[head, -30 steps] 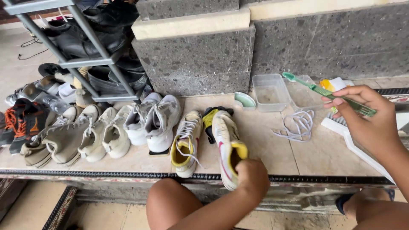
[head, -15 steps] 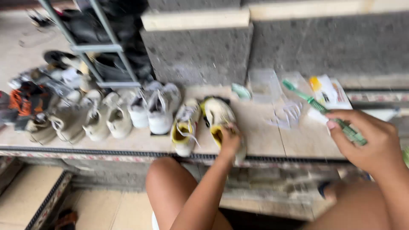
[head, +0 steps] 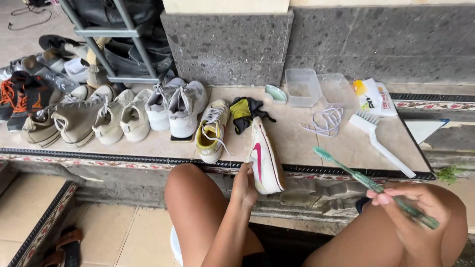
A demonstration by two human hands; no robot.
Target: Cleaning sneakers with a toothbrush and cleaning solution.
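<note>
Since a second ago my left hand (head: 245, 185) has pulled the white shoe (head: 264, 155) toward me: it lay further back beside its yellow-soled partner, and now its heel end hangs over the front edge of the tiled ledge (head: 316, 143). My right hand (head: 413, 210) has dropped from up over the ledge to just above my knee, and it keeps its closed grip on the green toothbrush (head: 368, 183), bristle end pointing up and away to the left.

My left hand is curled around the near end of the shoe, fingers on its side. The shoe lies tipped on its side, off-white with a pink curved mark along the flank, toe pointing away toward the black and yellow cloth (head: 245, 112). Its partner (head: 213, 131) stands upright just to the left, laced. White laces (head: 324, 121) lie loose further back, near a white scrubbing brush (head: 378, 141) and two clear plastic tubs (head: 303, 88).
</note>
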